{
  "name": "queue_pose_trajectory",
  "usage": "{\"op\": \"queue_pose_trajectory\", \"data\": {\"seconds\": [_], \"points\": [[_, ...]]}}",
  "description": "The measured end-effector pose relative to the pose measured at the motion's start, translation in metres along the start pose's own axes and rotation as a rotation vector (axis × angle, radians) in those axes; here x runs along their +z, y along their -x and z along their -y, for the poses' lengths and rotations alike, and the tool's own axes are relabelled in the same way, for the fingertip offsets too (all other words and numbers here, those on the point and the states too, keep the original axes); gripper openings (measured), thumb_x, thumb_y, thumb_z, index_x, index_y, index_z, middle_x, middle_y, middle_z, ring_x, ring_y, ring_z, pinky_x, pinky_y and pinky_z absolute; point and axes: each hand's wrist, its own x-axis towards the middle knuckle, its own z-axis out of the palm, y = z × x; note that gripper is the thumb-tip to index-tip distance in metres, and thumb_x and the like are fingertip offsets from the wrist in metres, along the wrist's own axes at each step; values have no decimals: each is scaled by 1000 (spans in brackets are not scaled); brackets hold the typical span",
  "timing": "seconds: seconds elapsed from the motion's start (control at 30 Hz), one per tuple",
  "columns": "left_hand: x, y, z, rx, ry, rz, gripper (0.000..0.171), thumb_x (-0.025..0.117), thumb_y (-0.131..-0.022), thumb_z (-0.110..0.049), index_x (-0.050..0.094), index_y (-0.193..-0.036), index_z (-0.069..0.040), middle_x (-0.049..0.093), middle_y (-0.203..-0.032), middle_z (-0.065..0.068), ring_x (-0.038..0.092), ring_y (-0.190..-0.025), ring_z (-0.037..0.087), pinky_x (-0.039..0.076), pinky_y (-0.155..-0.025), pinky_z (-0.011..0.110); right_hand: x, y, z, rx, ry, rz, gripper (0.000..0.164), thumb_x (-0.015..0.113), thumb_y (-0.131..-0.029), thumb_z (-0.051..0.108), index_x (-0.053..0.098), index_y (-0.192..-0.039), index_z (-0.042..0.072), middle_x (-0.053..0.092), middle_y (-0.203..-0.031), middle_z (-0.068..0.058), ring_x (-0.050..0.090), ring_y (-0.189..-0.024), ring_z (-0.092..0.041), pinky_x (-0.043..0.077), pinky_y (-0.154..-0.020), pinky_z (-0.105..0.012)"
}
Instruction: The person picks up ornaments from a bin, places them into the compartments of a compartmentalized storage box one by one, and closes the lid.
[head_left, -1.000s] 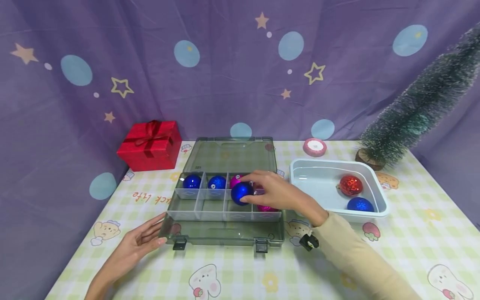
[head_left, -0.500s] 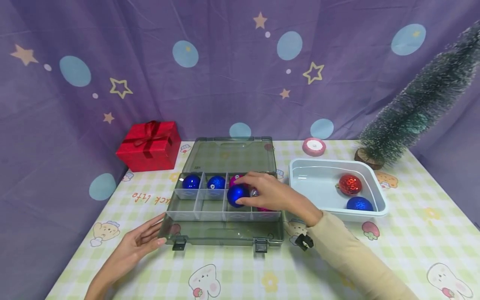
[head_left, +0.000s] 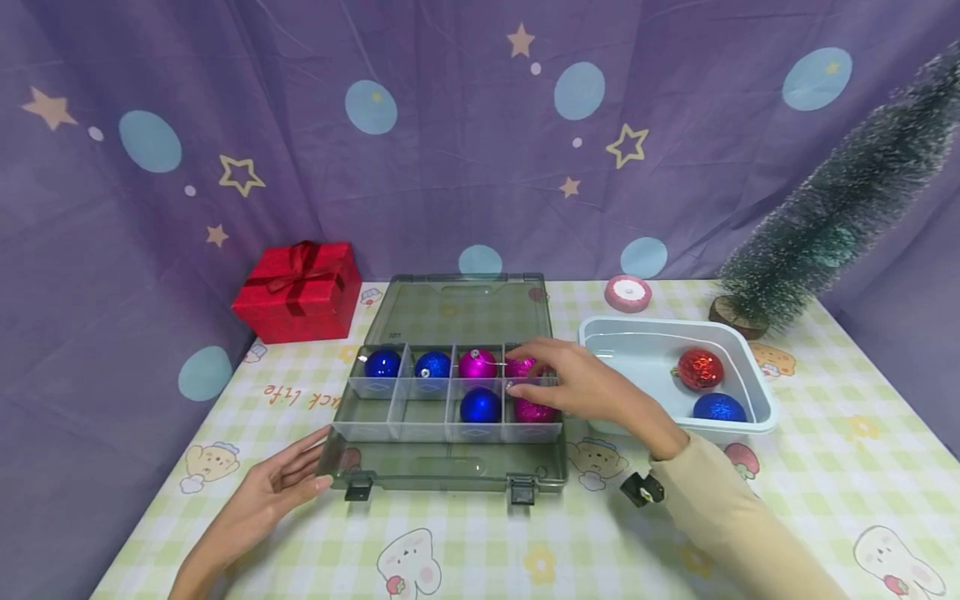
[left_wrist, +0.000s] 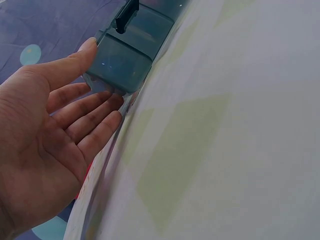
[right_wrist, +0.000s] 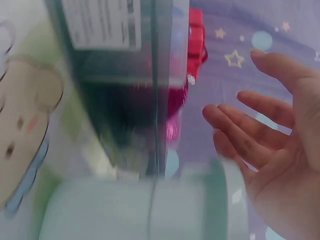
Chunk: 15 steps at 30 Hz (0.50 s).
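I'd raise the right hand point(head_left: 588, 382), loose and empty, straight clear of the divided organizer point(head_left: 450, 458) at frame centre, relaxed left hand point(head_left: 270, 485) steadying.

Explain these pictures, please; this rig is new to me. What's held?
No robot: this is bare-handed human work. The wide picture comes from a head-worn camera, the other two from wrist cameras. On the checked cloth stand an open divided case with blue baubles and pink baubles, a pale tub with one red bauble and one blue bauble, a red gift box, a pink roll and a tree. The left hand is at the case's near left corner; the right hand, over the case, holds nothing.
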Motion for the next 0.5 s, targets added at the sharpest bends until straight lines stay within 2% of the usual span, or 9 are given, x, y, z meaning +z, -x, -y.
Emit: {"op": "queue_pose_trajectory", "data": {"seconds": [0.1, 0.27, 0.5], "points": [[0, 0, 0, 16, -6, 0, 66, 70, -101, -17, 40, -158, -1, 43, -156, 25, 49, -123, -11, 52, -94, 18, -9, 14, -7, 18, -6, -58, 43, 78, -96, 24, 68, -132, 3, 70, -122, -12, 70, -98, -21, 60, -79, -43], [-1, 1, 1, 52, -22, 0, 65, 69, -102, -13, 39, -157, 2, 44, -153, 29, 49, -123, -10, 50, -95, 17, -23, 40, -22, 49, 1, -138, 39, 78, -95, 20, 69, -131, 6, 72, -119, -8, 71, -100, -21, 59, -85, -45], [0, 0, 0, 29, 16, 11, 65, 69, -102, -14, 39, -158, 2, 43, -155, 28, 51, -123, -9, 53, -94, 20, -42, 71, -39, 75, 77, -237, 38, 80, -92, 13, 71, -127, 5, 73, -121, -10, 72, -96, -22, 59, -79, -43]]}}
